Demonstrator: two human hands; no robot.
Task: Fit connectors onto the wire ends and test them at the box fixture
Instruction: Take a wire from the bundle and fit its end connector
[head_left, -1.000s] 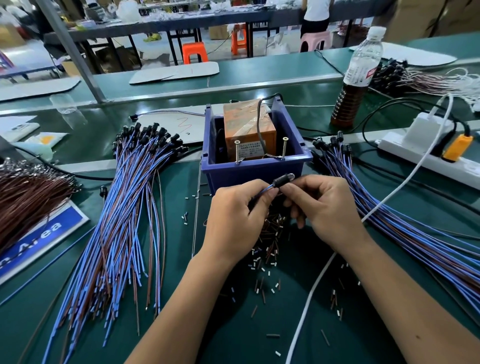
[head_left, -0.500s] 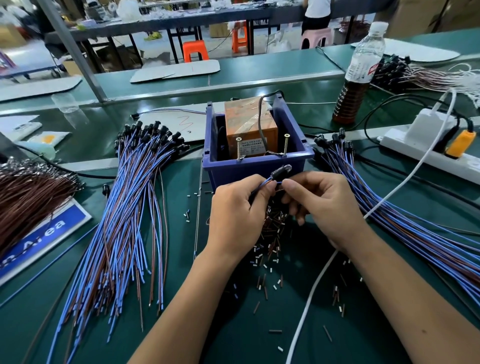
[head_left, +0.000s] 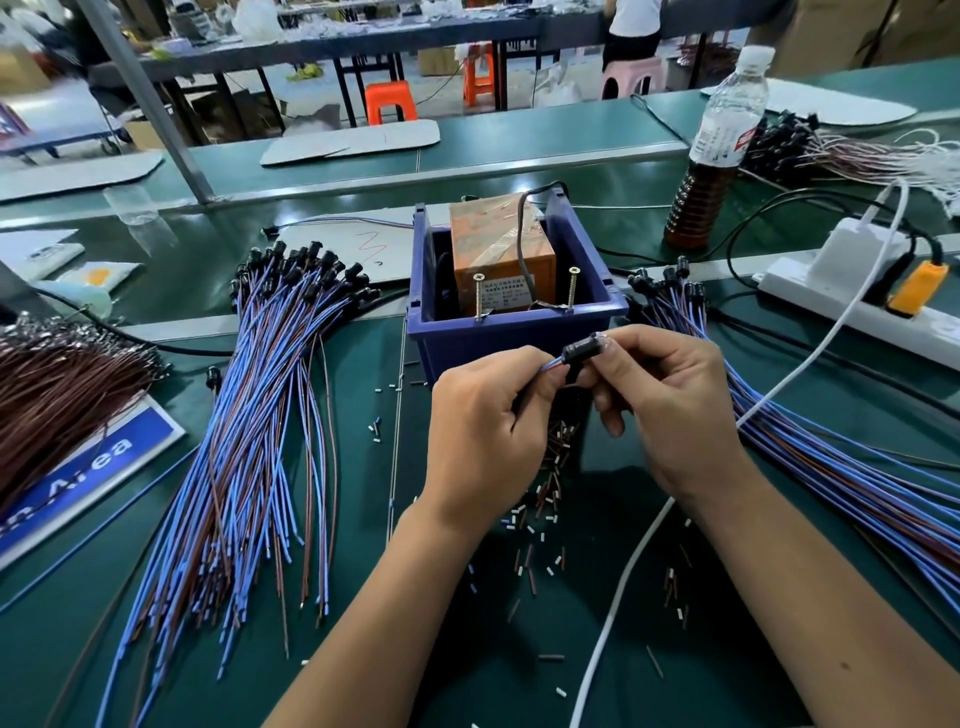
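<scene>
One wire (head_left: 550, 364) with a black connector (head_left: 584, 348) on its end is being worked on right in front of the blue box (head_left: 514, 332), just short of the two screws (head_left: 478, 296) sticking up at its front edge. The wire is pinched by the left hand (head_left: 483, 431) just behind the connector, and the connector itself is gripped by the right hand's (head_left: 660, 410) fingertips, so both hands are clamped on the same piece, close together. Looks like fitting is being finished; the test at the screws isn't done yet for this one, as far as can be judged.

Progress-wise, a big bundle (head_left: 249, 426) with connectors already on is fanned out on the counter (head_left: 363, 649) to the left, and another bundle (head_left: 831, 457) lies to the right. Which pile is tested can't be told.

Counts: two hands, one box, two screws, one orange block (head_left: 498, 244) inside it, one bottle (head_left: 719, 150), one power strip (head_left: 852, 301). Wires run into the dozens per bundle, too many to count, and lots of tiny sleeve bits (head_left: 540, 525) are scattered below the hands.
</scene>
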